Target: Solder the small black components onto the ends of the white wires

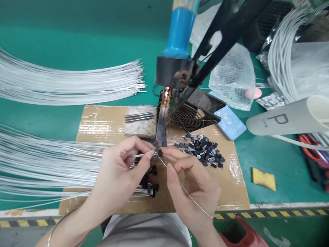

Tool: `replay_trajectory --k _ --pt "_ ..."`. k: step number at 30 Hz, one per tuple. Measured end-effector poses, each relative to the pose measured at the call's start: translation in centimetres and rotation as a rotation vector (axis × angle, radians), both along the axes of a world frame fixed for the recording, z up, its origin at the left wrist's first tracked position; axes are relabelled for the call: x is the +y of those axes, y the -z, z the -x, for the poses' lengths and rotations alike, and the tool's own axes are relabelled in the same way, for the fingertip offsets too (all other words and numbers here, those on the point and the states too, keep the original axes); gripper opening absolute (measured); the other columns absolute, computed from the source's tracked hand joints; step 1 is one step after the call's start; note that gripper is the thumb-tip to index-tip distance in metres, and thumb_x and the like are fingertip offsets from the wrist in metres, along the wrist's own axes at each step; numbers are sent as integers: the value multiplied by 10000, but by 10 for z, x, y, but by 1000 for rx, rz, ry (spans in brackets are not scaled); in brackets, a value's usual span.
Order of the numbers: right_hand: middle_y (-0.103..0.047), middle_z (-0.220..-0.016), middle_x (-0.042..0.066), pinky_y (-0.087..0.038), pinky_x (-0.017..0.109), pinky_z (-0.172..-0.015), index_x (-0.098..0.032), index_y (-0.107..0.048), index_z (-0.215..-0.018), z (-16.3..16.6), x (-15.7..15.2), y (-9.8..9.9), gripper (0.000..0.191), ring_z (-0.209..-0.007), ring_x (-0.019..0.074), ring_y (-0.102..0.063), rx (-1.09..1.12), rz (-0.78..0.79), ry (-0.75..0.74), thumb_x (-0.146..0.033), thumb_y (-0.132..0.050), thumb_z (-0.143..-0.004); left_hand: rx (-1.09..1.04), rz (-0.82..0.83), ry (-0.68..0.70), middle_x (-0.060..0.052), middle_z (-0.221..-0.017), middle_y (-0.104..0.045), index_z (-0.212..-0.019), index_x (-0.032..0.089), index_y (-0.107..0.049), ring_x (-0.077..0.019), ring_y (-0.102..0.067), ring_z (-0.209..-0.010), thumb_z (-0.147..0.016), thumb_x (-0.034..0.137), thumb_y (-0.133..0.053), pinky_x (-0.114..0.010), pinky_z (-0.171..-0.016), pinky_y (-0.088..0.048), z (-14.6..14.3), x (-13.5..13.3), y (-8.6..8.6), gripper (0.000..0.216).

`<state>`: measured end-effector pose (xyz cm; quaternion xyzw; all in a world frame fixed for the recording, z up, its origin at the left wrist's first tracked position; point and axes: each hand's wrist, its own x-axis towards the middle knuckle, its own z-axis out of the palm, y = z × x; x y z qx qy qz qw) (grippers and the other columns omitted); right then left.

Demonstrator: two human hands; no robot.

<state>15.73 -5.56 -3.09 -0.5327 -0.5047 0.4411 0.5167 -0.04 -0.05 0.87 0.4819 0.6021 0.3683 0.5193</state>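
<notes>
My left hand [120, 173] pinches a thin white wire [137, 156] between thumb and forefinger, just left of the soldering iron's tip. In my right hand [196, 187], a strand of solder wire [197, 204] runs between thumb and fingers, its far end reaching the tip. The soldering iron [180, 32], with a blue handle, hangs tip-down in a black metal bracket [221, 44]. A small black part [159, 153] sits at the tip, partly covered by my fingers. Under my left hand lie wires with black connectors [153, 189] on their ends. The exact joint is too small to make out.
Loose black connectors [205, 151] are heaped on the cardboard [231, 181]. A fan [192, 115] stands behind the iron, beside a wrapped block [140, 128] bearing metal rods. White wire bundles [72, 84] lie left. A white cup [282, 118] and yellow sponge [264, 178] are right.
</notes>
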Motion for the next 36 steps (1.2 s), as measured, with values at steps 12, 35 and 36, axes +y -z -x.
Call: replay_trajectory --k 12,35,36 --pt "-829 -1265 85 -624 408 -1069 -261 -598 -872 1 7 -7 220 -1238 252 -781 11 63 18 -88 -695 -969 -3 -5 -34 8 -763 -779 -710 198 -721 -106 -578 -600 -792 175 -736 -200 -547 -421 0 4 0 87" --pt "-832 -1260 78 -633 380 -1029 -254 -622 -870 4 10 -9 227 -1206 247 -794 49 5 46 -56 -705 -946 -22 -42 -38 25 -767 -786 -708 209 -720 -96 -617 -647 -808 139 -736 -175 -591 -460 0 5 -3 123" --pt "-832 -1260 74 -633 377 -1031 -254 -623 -868 4 9 -9 227 -1205 244 -794 51 8 47 -57 -707 -944 -25 -43 -37 26 -769 -788 -711 209 -723 -97 -624 -651 -811 136 -736 -174 -594 -465 0 5 -3 124"
